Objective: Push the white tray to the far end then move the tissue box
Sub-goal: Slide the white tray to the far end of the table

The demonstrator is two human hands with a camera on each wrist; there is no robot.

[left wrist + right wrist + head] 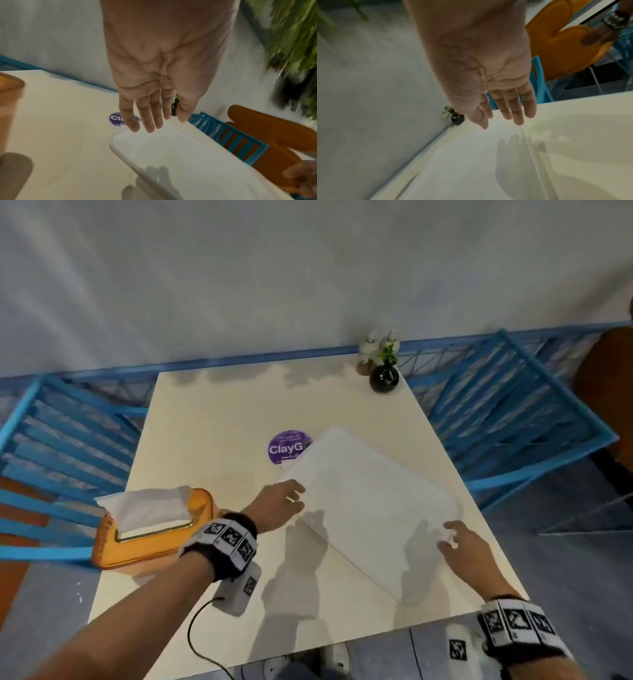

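A white tray (370,508) lies askew on the right half of the cream table (212,419), one corner over a purple sticker (286,447). My left hand (284,501) reaches with straight fingers over the tray's left corner (120,136); both wrist views show a shadow under the fingers, so contact is unclear. My right hand (459,542) hovers open by the tray's right edge (529,148). The orange tissue box (154,529) with white tissue (147,508) sticking out sits at the table's left edge, beside my left wrist.
A black vase with a green sprig (384,376) and small shakers (368,354) stand at the far right corner by the wall. Blue slatted chairs (61,440) flank the table. Another person's hand (597,35) rests on an orange chair (556,40) to the right.
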